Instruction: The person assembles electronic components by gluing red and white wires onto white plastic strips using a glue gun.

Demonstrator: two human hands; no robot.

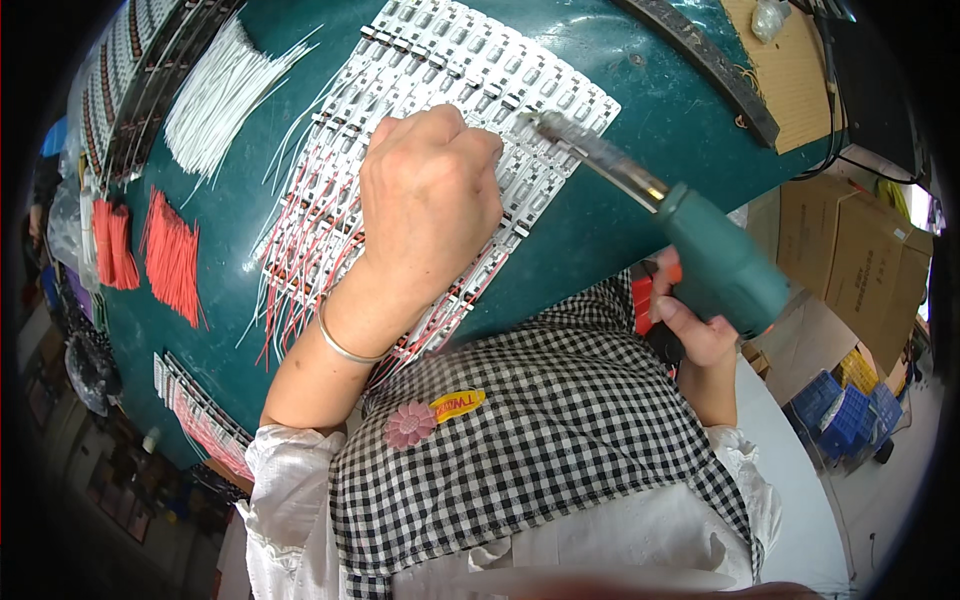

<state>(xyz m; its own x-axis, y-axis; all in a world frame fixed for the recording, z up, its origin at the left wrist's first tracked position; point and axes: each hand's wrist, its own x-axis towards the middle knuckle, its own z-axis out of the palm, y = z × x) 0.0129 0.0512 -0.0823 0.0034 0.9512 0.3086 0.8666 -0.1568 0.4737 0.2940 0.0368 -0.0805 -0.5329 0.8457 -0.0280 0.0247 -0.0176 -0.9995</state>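
My left hand (430,195) is closed in a fist over a white panel of small circuit boards (560,90). Its fingertips point down and away, so what they pinch, if anything, is hidden. Thin red and white wires (310,215) run out from the left and lower part of the panel. My right hand (697,325) grips a green soldering gun (722,255) by its handle. The metal barrel slants up to the left, and its somewhat blurred tip lies over the panel, just right of my left hand. Whether the tip touches a board I cannot tell.
Bundles of white wires (222,98) and red wires (172,260) lie on the green table (250,230) to the left. More wired strips (200,415) sit at its lower left edge. A dark bar (700,65) lies at the far right. Cardboard boxes (850,260) and blue baskets (845,410) stand on the right.
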